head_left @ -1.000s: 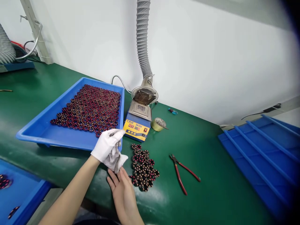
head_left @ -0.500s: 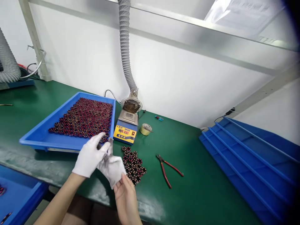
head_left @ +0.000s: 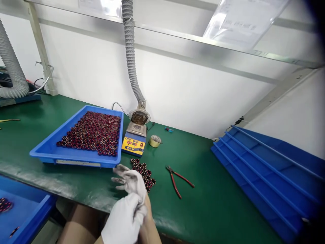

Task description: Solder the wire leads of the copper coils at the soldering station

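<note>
My left hand [head_left: 123,220] wears a white glove. Its fingers are closed on the cuff of a second white glove [head_left: 138,181] at my right wrist. Inside that glove is my right hand [head_left: 128,179], its fingers pointing left and partly spread. The fingertips of the right glove look greyish and loose. Right beside it, partly hidden behind the glove, lies a pile of small round black parts with red and copper-coloured dots [head_left: 142,171]. Red-handled pliers [head_left: 175,179] lie splayed on the green bench, right of the pile.
A blue tray [head_left: 48,154] full of similar round parts stands at left. Behind the pile are a yellow-fronted unit with a display [head_left: 133,145], a grey duct [head_left: 130,51] and a small round tin [head_left: 154,141]. Ribbed blue trays [head_left: 261,173] lean at right; another blue tray [head_left: 38,217] sits lower left.
My right hand has gone deeper into the glove, bare fingers now covered. My left hand has moved from the glove's finger end down to its cuff. The view has shifted slightly.
</note>
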A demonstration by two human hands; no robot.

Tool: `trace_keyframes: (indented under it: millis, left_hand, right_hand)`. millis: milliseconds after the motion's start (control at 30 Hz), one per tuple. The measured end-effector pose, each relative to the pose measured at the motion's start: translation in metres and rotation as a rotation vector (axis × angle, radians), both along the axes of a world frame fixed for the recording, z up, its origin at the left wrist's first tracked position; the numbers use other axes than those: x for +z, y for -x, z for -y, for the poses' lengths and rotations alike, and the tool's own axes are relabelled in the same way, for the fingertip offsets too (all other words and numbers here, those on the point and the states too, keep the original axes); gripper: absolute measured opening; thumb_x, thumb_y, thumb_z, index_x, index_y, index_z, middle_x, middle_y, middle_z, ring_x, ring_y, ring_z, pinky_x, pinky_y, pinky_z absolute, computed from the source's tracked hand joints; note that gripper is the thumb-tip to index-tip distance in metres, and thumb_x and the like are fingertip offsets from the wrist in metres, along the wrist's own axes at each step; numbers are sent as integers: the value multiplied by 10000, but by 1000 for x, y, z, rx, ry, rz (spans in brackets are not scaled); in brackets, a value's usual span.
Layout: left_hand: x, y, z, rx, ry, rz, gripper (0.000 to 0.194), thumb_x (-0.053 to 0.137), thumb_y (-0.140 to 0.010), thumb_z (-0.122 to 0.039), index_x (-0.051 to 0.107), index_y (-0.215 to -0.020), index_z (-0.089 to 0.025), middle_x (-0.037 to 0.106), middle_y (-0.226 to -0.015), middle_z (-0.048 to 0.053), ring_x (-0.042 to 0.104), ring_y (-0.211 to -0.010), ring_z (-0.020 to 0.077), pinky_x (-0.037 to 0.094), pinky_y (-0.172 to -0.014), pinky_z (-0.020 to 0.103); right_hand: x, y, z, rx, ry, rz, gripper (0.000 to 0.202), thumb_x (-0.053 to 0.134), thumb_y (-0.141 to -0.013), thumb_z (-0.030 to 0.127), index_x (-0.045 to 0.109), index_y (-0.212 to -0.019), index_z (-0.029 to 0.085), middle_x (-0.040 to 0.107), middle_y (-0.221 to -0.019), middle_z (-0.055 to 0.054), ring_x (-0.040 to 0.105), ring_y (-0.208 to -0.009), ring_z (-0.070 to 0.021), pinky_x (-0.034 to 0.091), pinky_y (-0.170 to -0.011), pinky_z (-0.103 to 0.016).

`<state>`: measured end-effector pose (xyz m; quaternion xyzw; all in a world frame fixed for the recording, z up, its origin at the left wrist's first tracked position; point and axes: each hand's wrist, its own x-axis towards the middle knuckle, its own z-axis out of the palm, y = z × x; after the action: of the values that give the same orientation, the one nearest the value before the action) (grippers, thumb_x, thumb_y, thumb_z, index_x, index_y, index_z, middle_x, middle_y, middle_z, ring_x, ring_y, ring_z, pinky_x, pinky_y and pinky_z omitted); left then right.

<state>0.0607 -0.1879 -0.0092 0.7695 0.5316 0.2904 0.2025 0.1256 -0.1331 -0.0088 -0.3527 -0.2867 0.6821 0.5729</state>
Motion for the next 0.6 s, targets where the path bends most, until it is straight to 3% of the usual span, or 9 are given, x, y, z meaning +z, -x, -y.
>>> trace_keyframes:
  millis: [100, 133, 233, 333, 400, 500, 600]
  left_hand:
    - [9, -13, 3, -46, -20, -80, 104, 523, -742, -307, 509, -702, -212, 602, -676, 15, 568, -601, 193, 390, -545, 293]
    - [11, -17, 3, -63, -29, -108, 128, 553, -720, -336, 519, -718, -213, 614, -703, 24, 578, -628, 215, 390, -560, 311]
    - [10, -25, 0, -118, -45, -183, 180, 572, -714, -391, 539, -742, -216, 633, -759, 39, 595, -681, 255, 383, -583, 339]
    - [-3, -34, 2, -161, -33, -245, 235, 566, -724, -436, 552, -776, -207, 634, -793, 55, 601, -678, 263, 375, -572, 347]
    - [-14, -45, 8, -221, -24, -292, 225, 584, -729, -398, 571, -824, -194, 640, -804, 67, 608, -663, 261, 359, -543, 338]
    - [-29, -65, 19, -372, -25, -369, 99, 582, -745, -198, 600, -840, -180, 653, -749, 57, 604, -565, 211, 275, -459, 306]
    - [-37, -78, 24, -466, -48, -413, 126, 537, -772, -127, 599, -873, -171, 649, -733, 56, 604, -545, 200, 218, -433, 309]
  right_hand:
    - [8, -19, -23, 169, 2, -152, 312, 635, -611, 381, 651, -894, 253, 660, -1058, -74, 601, -939, -282, 488, -666, -450]
    - [10, -26, -28, 169, -6, -216, 318, 605, -644, 410, 647, -928, 273, 646, -1096, -58, 593, -958, -262, 474, -718, -458]
    - [10, -43, -28, -8, -45, -304, 320, 505, -744, 495, 654, -955, 306, 671, -1029, -30, 589, -969, -221, 428, -839, -454]
    - [8, -56, -18, -187, -99, -269, 330, 442, -789, 528, 656, -961, 344, 685, -964, -22, 570, -1038, -235, 400, -888, -481]
    - [6, -63, -10, -262, -137, -274, 303, 433, -809, 509, 631, -1004, 390, 656, -1068, 6, 520, -1127, -220, 373, -932, -482]
    - [5, -71, -4, -361, -167, -315, 256, 419, -840, 475, 625, -983, 425, 561, -1242, 66, 428, -1226, -178, 345, -976, -458]
    - [4, -75, -5, -326, -209, -296, 345, 372, -816, 587, 597, -1035, 446, 501, -1314, 57, 425, -1232, -211, 360, -948, -493]
